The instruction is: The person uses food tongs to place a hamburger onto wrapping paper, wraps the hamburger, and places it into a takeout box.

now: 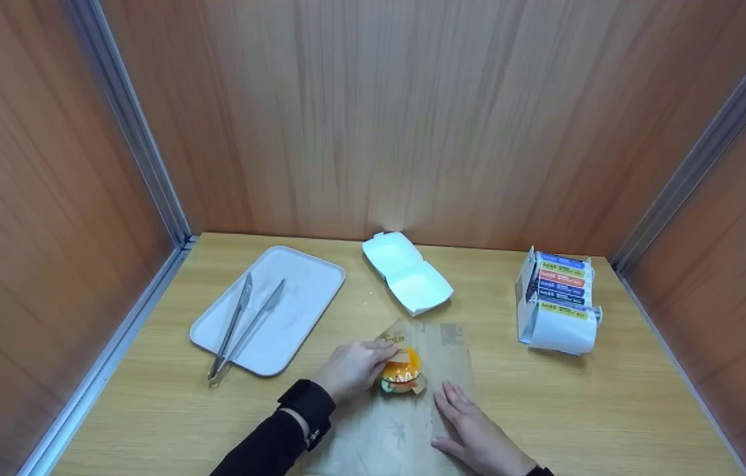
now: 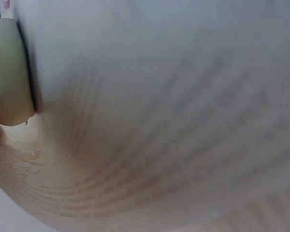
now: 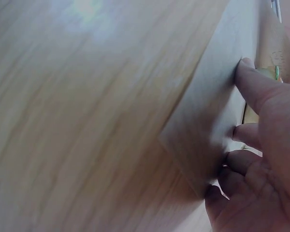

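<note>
A toy-like hamburger (image 1: 402,378) with a shiny orange bun sits on a sheet of brownish printed wrapping paper (image 1: 386,439) near the front of the table. My left hand (image 1: 354,367) pinches the paper's upper left part and holds it beside and partly over the bun. In the left wrist view the wrapping paper (image 2: 135,159) curves up, with the hamburger (image 2: 12,72) at the left edge. To the right of the hamburger, my right hand (image 1: 471,428) rests with fingers spread on the sheet's right side. The right wrist view shows its fingertips pressing the paper (image 3: 203,116).
A white tray (image 1: 310,277) with metal tongs (image 1: 235,324) lying across it is at the left. An opened pale clamshell box (image 1: 416,281) stands behind the paper. At the right is a white holder (image 1: 561,330) with several colourful labelled packets (image 1: 561,281). Wooden panels enclose the table.
</note>
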